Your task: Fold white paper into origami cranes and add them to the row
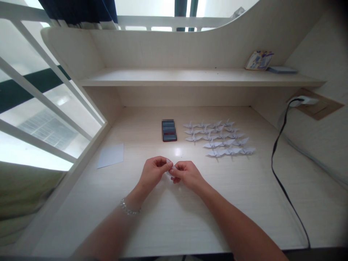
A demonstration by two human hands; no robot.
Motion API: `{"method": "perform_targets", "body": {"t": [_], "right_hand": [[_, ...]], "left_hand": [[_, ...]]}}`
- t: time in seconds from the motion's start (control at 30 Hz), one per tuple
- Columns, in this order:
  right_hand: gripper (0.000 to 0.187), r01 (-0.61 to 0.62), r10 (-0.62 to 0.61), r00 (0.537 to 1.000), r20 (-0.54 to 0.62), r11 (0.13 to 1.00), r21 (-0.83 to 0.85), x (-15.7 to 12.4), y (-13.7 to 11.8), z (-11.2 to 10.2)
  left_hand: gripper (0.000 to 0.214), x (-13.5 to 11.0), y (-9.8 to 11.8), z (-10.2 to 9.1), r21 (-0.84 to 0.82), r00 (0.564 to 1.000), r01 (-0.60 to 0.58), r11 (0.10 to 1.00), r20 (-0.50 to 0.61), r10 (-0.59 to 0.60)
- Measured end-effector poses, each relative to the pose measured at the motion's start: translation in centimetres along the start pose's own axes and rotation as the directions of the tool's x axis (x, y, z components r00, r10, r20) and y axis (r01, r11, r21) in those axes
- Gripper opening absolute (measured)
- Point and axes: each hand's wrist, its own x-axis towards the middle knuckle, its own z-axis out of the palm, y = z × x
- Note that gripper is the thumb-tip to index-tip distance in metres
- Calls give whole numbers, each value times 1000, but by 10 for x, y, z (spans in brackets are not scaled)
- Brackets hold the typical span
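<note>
Small white paper piece (169, 172) pinched between left hand (153, 173) and right hand (187, 175)
Both fingertips grip it over the worktop (163, 224), near rows of origami cranes (217, 137) and a pale paper sheet (111, 156).

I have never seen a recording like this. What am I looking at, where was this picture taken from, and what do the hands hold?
There is no machine here, only a person's two bare hands. The picture comes from a camera worn on the person's head, looking forward and down. The left hand, with a bracelet at the wrist, and the right hand meet, and their fingers pinch a small white paper piece, mostly hidden. On the pale desk lie rows of folded paper cranes, a flat pale sheet of paper and a blurred dark rectangular object.
</note>
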Motion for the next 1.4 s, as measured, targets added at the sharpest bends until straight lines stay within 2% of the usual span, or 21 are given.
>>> {"method": "perform_targets", "body": {"t": [0.13, 0.3, 0.53, 0.67, 0.8, 0.97, 1.17, 1.3, 1.4], "right_hand": [[30, 37, -36, 999, 5, 999, -24, 0, 0, 1], [27, 134, -135, 991, -15, 990, -33, 0, -1, 2], [21, 130, -132, 991, -30, 989, -66, 2, 5, 1], [17, 169, -179, 979, -102, 981, -98, 4, 6, 2], [17, 151, -151, 986, -73, 989, -6, 6, 6, 2], [15, 130, -138, 986, -91, 987, -89, 6, 7, 2], [18, 113, -114, 987, -114, 994, -10, 7, 7, 5], [22, 100, -104, 986, -131, 994, -39, 8, 8, 3], [25, 78, -83, 988, -131, 996, -46, 8, 8, 1]], "left_hand": [[14, 2, 1, -2, 5, 998, -31, 999, -59, 32], [16, 1, 2, -2, 26, 998, -32, 999, -52, 33], [17, 0, -2, -2, 153, 991, -83, 985, -89, 98], [16, 0, -3, -2, 182, 988, -101, 978, -96, 119], [17, 0, -3, -2, 197, 985, -103, 975, -115, 128], [16, 1, -6, -1, 226, 987, -108, 968, -95, 132], [15, 1, -8, -1, 205, 982, -139, 969, -97, 161], [15, 2, -11, 0, 174, 987, -150, 973, -33, 158], [12, 0, -10, 2, 247, 981, -174, 953, -38, 189]]}}
